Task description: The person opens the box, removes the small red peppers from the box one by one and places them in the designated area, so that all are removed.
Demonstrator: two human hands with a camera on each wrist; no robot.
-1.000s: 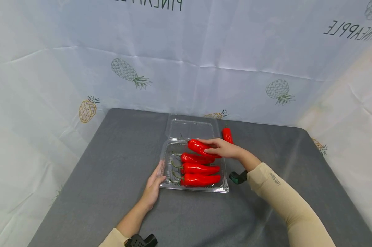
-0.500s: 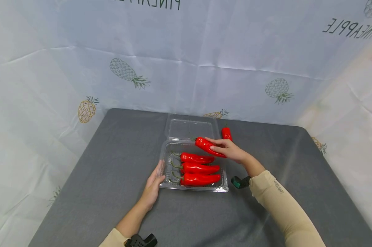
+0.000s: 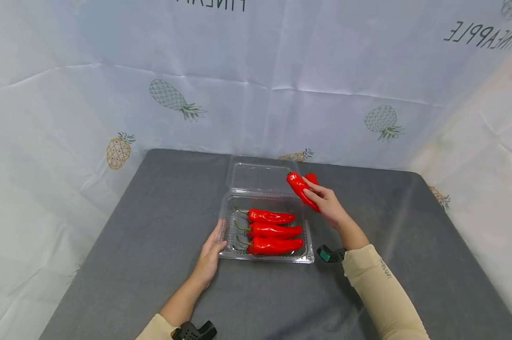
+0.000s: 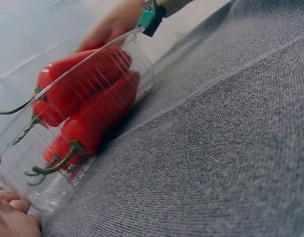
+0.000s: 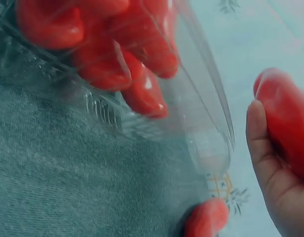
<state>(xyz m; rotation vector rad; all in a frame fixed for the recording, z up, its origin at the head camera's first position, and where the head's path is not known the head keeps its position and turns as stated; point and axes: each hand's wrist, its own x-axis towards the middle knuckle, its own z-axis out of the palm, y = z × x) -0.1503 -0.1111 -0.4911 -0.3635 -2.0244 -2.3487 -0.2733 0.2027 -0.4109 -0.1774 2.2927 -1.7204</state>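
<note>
My right hand point(image 3: 331, 207) grips a long red pepper point(image 3: 297, 185) in the air, over the back right corner of the clear plastic container point(image 3: 264, 259). In the right wrist view, thumb and fingers wrap round that pepper point(image 5: 290, 118). Several more red peppers point(image 3: 274, 245) lie crosswise in the container, stems to the left, stacked in layers as the left wrist view shows through the wall. My left hand point(image 3: 208, 263) holds the container's left side, with the thumb at the rim. Its fingers point(image 4: 11, 202) show by the wall at the lower left of the left wrist view.
The container's hinged lid point(image 3: 264, 175) lies folded back behind it. Another red pepper point(image 3: 311, 178) lies on the grey tablecloth point(image 3: 175, 189) right of the lid, partly hidden by my right hand. A pale pineapple-print curtain point(image 3: 256, 104) hangs behind the table.
My right hand has lifted the pepper up from the back of the container and carried it right and away from me, turning it steeper. My left hand has stayed in place.
</note>
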